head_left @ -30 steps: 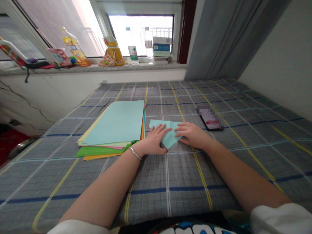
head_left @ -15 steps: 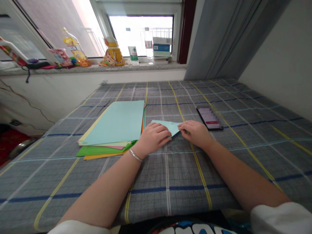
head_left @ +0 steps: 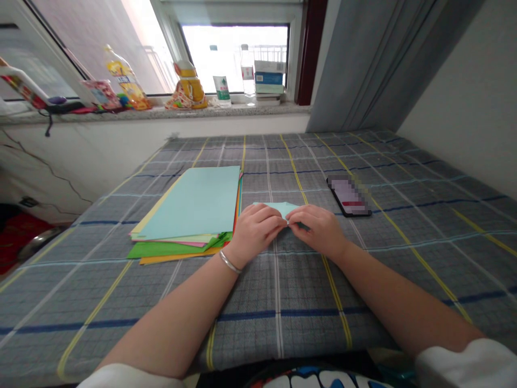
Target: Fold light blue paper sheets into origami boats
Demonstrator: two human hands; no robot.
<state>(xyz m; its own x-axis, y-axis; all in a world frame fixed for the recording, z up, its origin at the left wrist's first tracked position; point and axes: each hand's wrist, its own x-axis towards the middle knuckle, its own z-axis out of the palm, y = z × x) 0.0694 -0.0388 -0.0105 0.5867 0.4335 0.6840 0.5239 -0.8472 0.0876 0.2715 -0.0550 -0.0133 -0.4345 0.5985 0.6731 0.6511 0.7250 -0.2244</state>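
A small folded sheet of light-blue paper [head_left: 278, 207] lies between my hands, its near part hidden under my fingers. My left hand [head_left: 258, 229], with a silver bangle at the wrist, is closed on the paper's near left part. My right hand [head_left: 317, 226] pinches the near right edge, its fingertips almost touching those of my left. Just left of my left hand rests a stack of coloured paper [head_left: 194, 202], light blue on top, with yellow, pink, green and orange sheets sticking out below.
A phone [head_left: 348, 196] lies on the plaid cloth [head_left: 278, 285] to the right of my right hand. Along the back, the windowsill [head_left: 161, 114] holds a yellow drink bottle [head_left: 127, 81], a yellow cup [head_left: 188, 86], a tube [head_left: 222, 90], a clear bottle [head_left: 247, 73] and stacked boxes [head_left: 269, 81].
My right hand has moved left and slightly nearer to me, bringing its fingertips up to my left hand's. Less of the folded paper shows now.
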